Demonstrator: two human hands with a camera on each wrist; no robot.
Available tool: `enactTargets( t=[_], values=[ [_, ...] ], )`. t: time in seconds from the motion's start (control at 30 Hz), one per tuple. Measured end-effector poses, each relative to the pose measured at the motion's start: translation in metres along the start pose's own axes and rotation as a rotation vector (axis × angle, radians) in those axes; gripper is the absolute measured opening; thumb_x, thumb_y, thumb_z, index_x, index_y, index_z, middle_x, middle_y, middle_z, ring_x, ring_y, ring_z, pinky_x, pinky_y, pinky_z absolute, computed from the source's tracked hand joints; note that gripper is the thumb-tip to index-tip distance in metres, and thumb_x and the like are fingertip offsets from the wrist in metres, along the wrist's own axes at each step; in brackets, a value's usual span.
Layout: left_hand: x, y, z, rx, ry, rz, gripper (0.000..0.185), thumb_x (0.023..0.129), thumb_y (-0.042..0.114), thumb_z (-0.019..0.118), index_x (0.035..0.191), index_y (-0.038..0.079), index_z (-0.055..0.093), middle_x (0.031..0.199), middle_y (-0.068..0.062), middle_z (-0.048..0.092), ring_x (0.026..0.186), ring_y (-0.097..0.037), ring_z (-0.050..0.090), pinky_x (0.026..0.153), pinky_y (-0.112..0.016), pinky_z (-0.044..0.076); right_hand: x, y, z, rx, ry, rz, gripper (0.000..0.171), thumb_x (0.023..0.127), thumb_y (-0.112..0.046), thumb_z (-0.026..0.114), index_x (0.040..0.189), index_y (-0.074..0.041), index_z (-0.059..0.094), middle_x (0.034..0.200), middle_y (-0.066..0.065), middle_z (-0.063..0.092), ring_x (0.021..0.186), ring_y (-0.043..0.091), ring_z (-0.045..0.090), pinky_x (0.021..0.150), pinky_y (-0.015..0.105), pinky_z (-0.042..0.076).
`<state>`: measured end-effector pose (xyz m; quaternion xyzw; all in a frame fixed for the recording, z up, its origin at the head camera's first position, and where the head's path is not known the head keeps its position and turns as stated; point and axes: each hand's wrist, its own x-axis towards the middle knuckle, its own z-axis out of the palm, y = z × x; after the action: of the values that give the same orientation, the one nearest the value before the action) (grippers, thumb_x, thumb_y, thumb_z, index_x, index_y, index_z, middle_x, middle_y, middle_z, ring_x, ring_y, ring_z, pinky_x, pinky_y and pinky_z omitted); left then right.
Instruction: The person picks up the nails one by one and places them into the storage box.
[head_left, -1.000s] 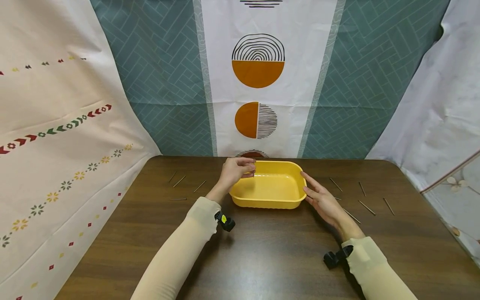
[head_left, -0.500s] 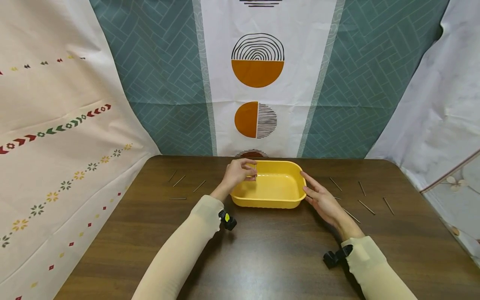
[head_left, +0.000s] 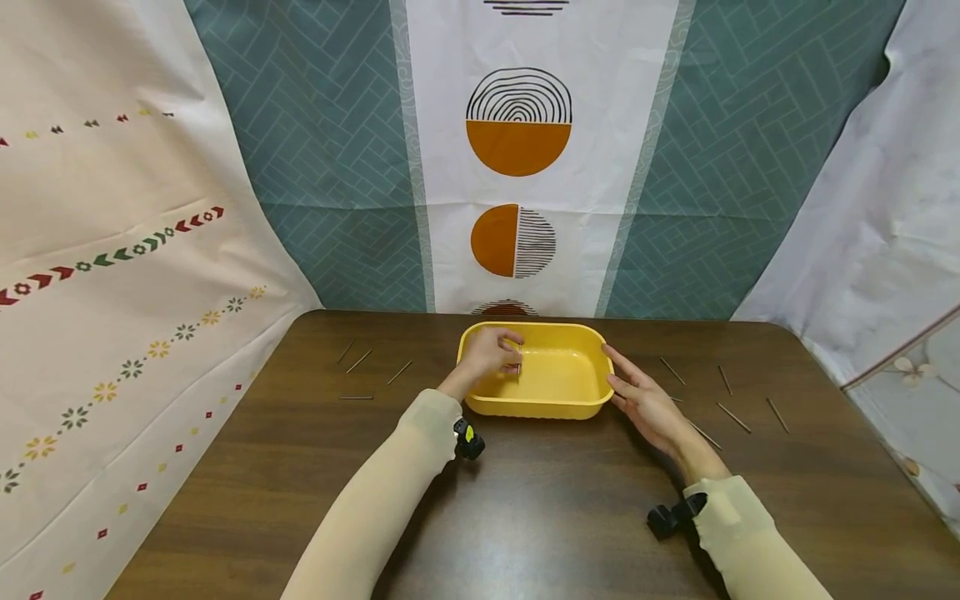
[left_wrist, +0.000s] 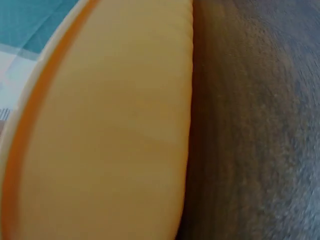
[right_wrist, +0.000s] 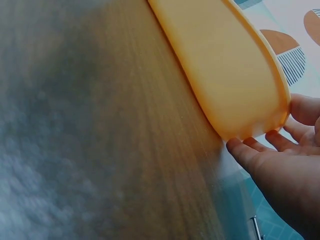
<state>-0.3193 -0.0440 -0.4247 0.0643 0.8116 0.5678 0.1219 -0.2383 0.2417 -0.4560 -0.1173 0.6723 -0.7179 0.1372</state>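
In the head view a yellow plastic tub [head_left: 555, 410] stands on the wooden table. My left hand [head_left: 487, 354] reaches over its left end, thumb and fingers pinching a thin metal nail [head_left: 520, 360] held upright inside the tub. The left wrist view shows only the tub's outer wall [left_wrist: 110, 120] and the table, with the hand out of sight. My right hand [head_left: 652, 408] rests against the tub's right end, fingers spread along the outside. The right wrist view has its fingertips [right_wrist: 240, 150] touching the tub's end wall.
Several nails lie scattered on the table [head_left: 525, 500] left of the tub, among them one nail [head_left: 356, 397] lying crosswise. More lie to the right, including a nail [head_left: 733, 417] beyond the right hand. A patterned cloth [head_left: 345, 167] hangs behind the table's far edge.
My left hand has moved right and lower into the tub, carrying the nail. The right hand and the tub have stayed in place.
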Motion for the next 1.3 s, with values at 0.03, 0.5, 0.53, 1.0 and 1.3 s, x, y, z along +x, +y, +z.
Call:
enactTargets(
  t=[0.03, 0.5, 0.53, 1.0, 1.3],
  values=[
    [-0.0003, -0.0012, 0.0006, 0.012, -0.002, -0.009, 0.028, 0.093, -0.005, 0.073, 0.121, -0.004, 0.071, 0.093, -0.015, 0.072, 0.071, -0.019, 0.072, 0.07, -0.034, 0.063, -0.0001, 0.0002, 0.0004, 0.002, 0.0, 0.002, 0.061, 0.114, -0.01, 0.035, 0.168, -0.011, 0.009, 0.175, 0.01, -0.005, 0.159, 0.035, 0.002, 0.124, 0.061, 0.01],
    [0.0005, -0.0068, 0.0033, 0.095, -0.028, -0.075, 0.024, 0.094, -0.002, 0.073, 0.118, -0.002, 0.072, 0.087, -0.013, 0.069, 0.067, -0.019, 0.072, 0.065, -0.027, 0.061, 0.0008, 0.0022, -0.0005, -0.001, -0.019, -0.017, 0.061, 0.114, -0.012, 0.035, 0.168, -0.01, 0.006, 0.174, 0.01, -0.008, 0.159, 0.036, 0.002, 0.123, 0.061, 0.01],
    [0.0006, -0.0065, 0.0036, 0.101, -0.02, -0.076, 0.023, 0.094, -0.003, 0.074, 0.117, -0.002, 0.072, 0.086, -0.013, 0.069, 0.067, -0.019, 0.072, 0.065, -0.027, 0.061, 0.0009, 0.0021, -0.0005, -0.001, -0.018, -0.016, 0.061, 0.114, -0.012, 0.035, 0.168, -0.01, 0.006, 0.174, 0.01, -0.008, 0.159, 0.036, 0.002, 0.123, 0.061, 0.01],
    [0.005, -0.0049, 0.0054, 0.275, 0.029, -0.074, 0.024, 0.086, -0.003, 0.081, 0.11, -0.001, 0.078, 0.092, -0.012, 0.075, 0.063, -0.014, 0.072, 0.061, -0.022, 0.059, 0.0009, 0.0005, -0.0017, -0.012, -0.023, -0.018, 0.062, 0.115, -0.016, 0.037, 0.168, -0.011, 0.007, 0.174, 0.012, -0.009, 0.159, 0.036, 0.0, 0.123, 0.063, 0.01],
    [0.0061, -0.0043, 0.0069, 0.297, 0.045, -0.094, 0.023, 0.086, -0.003, 0.08, 0.109, -0.001, 0.078, 0.098, -0.013, 0.075, 0.069, -0.017, 0.076, 0.063, -0.022, 0.059, 0.0006, -0.0005, -0.0006, -0.002, -0.025, -0.023, 0.062, 0.114, -0.015, 0.037, 0.168, -0.011, 0.007, 0.174, 0.01, -0.008, 0.159, 0.035, 0.0, 0.123, 0.063, 0.009]
  ],
)
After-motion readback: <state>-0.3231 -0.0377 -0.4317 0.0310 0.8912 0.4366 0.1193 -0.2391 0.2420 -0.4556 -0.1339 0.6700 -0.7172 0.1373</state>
